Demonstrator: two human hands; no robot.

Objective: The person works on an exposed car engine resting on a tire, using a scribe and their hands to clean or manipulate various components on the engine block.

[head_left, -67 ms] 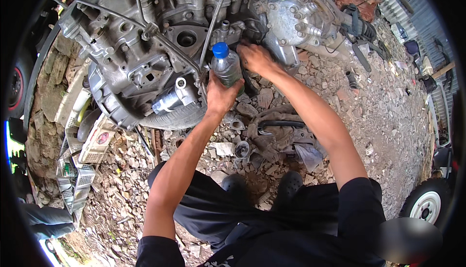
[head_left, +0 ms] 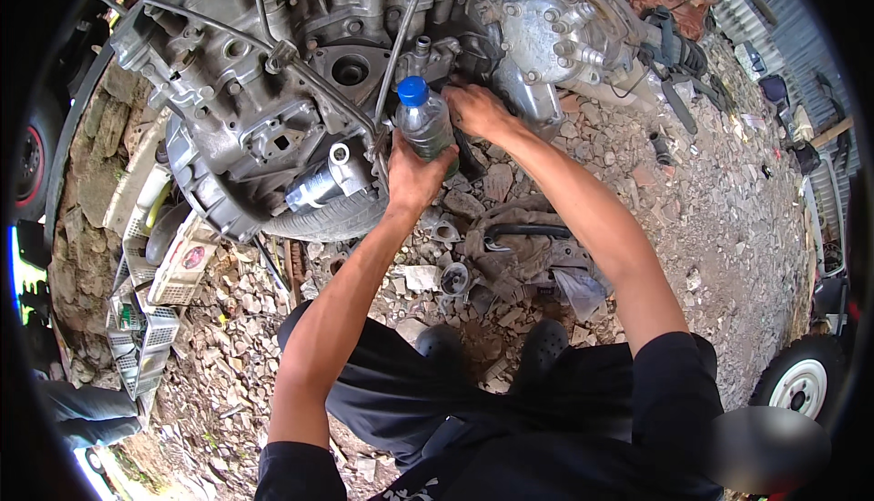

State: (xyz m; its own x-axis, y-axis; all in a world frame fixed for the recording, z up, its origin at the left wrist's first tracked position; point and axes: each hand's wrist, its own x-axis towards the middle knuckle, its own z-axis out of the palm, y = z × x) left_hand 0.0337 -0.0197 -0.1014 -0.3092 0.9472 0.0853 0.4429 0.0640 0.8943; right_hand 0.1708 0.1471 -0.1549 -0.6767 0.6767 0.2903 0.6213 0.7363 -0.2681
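My left hand (head_left: pixel 416 176) is wrapped round a clear plastic bottle (head_left: pixel 425 128) with a blue cap, which stands nearly upright in front of a large grey metal engine (head_left: pixel 300 91). Just to the right of the bottle, my right hand (head_left: pixel 475 110) reaches in against the engine's dark lower side. Its fingers are curled, and their tips and whatever they grip are hidden. Left of the bottle, a silver cylindrical part (head_left: pixel 314 187) sticks out from the engine above a tyre (head_left: pixel 332 221). A thin metal pipe (head_left: pixel 401 41) runs down close behind the bottle.
Rubble covers the ground (head_left: pixel 719 219). Near my feet lie a dirty cloth (head_left: pixel 510 269) and a small round metal part (head_left: pixel 454 279). A broken plastic crate (head_left: pixel 146 342) stands at left, a spare wheel (head_left: pixel 801 386) at lower right. A person's legs (head_left: pixel 91 414) show at far left.
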